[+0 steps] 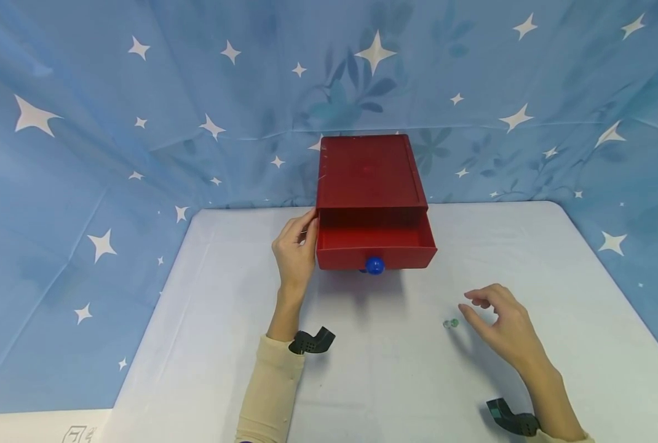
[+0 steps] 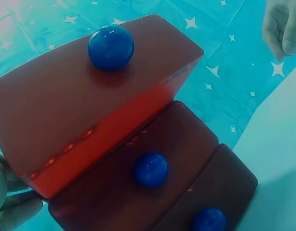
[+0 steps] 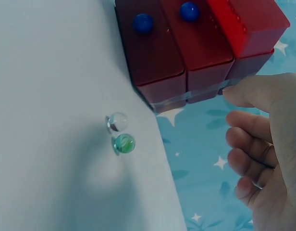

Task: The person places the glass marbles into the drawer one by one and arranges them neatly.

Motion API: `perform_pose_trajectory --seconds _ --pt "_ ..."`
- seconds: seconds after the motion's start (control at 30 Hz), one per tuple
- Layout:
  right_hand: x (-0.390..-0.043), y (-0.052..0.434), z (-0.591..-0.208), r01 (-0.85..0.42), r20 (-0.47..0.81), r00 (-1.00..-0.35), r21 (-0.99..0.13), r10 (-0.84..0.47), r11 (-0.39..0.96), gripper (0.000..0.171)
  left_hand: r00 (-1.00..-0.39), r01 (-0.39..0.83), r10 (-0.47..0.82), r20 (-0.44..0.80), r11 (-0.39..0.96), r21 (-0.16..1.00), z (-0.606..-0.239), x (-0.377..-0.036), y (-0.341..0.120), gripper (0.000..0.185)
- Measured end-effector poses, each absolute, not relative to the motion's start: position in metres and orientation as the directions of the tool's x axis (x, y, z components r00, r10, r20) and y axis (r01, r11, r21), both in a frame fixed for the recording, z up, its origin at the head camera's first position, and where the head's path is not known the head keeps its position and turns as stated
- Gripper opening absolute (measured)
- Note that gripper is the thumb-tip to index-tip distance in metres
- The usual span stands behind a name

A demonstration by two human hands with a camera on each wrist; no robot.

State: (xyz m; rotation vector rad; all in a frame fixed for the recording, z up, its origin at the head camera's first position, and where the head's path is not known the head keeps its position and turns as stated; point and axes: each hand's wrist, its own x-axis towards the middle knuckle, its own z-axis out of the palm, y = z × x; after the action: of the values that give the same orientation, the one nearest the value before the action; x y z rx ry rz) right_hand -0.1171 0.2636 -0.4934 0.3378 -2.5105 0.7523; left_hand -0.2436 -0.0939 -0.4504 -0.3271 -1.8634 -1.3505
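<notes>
A red drawer cabinet (image 1: 368,172) stands at the back of the table with its top drawer (image 1: 340,258) pulled out. The drawer's interior shows nothing inside in the head view. My left hand (image 1: 296,252) touches the cabinet's left side near the front corner, fingers mostly extended. To the right, my right hand (image 1: 506,326) hovers above the table, its fingers loosely bent and holding nothing. Just left of its fingertips, a clear marble (image 3: 119,121) and a green-swirled marble (image 3: 124,143) lie side by side on the table.
Blue round knobs (image 2: 151,170) stick out from the drawer fronts, and two lower drawers are closed. A white cloth covers the table (image 1: 207,320). Behind it hangs a blue star-patterned curtain (image 1: 262,80). Part of a pale printed box (image 1: 41,426) shows at the lower left.
</notes>
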Motion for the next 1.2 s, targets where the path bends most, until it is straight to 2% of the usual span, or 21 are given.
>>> perform_pose_trajectory --seconds 0.57,0.9,1.2 --pt "-0.11 0.271 -0.507 -0.328 0.454 -0.884 -0.435 -0.111 0.839 0.03 -0.654 0.623 -0.22 0.724 0.387 0.68 -0.448 -0.243 -0.095 0.024" --pt "-0.112 0.276 -0.517 -0.38 0.442 -0.881 -0.45 -0.168 0.808 0.033 -0.655 0.618 -0.227 0.721 0.388 0.684 -0.45 -0.243 -0.096 0.023" --pt "-0.112 0.276 -0.521 -0.353 0.369 -0.911 -0.457 -0.187 0.817 0.032 -0.663 0.618 -0.226 0.714 0.373 0.692 -0.449 -0.243 -0.096 0.023"
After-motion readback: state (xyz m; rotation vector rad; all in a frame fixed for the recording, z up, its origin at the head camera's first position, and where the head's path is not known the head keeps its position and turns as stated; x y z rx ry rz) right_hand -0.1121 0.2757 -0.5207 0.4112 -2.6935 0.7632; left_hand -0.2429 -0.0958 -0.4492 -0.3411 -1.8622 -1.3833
